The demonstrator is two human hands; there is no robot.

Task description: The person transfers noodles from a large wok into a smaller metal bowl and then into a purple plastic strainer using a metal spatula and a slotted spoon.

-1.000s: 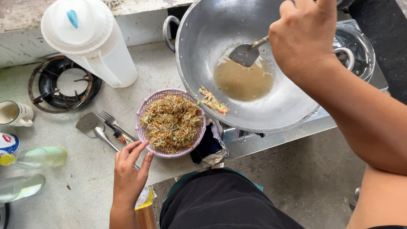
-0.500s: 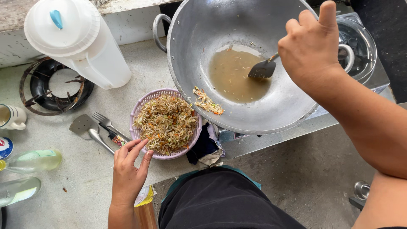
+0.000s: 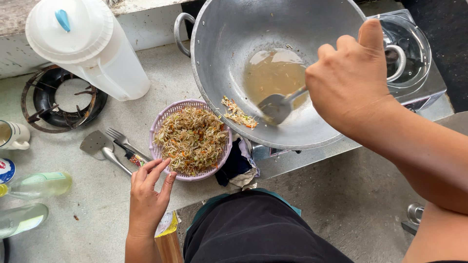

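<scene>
Fingers of your right hand (image 3: 353, 83) are curled shut around the handle of a metal spatula (image 3: 280, 104), whose blade rests below and to the left of them in the wok (image 3: 219, 44), at the edge of a pool of brownish liquid (image 3: 273, 73). A small clump of noodles and vegetable shreds (image 3: 237, 113) clings to the wok wall just left of the blade.

Your left hand (image 3: 147, 197) lies open and flat on the counter (image 3: 97, 204), fingers spread and holding nothing; the fingertips (image 3: 157, 165) touch the near rim of the purple basket (image 3: 161, 122), which is heaped with fried noodles (image 3: 191, 139). Just left of those fingers lie a second spatula (image 3: 100, 147) and a fork (image 3: 119, 137). Farther up and left stand a white lidded jug (image 3: 85, 46) and a burner ring (image 3: 61, 100). A dark cloth (image 3: 235, 163) is bunched between basket and stove.
</scene>
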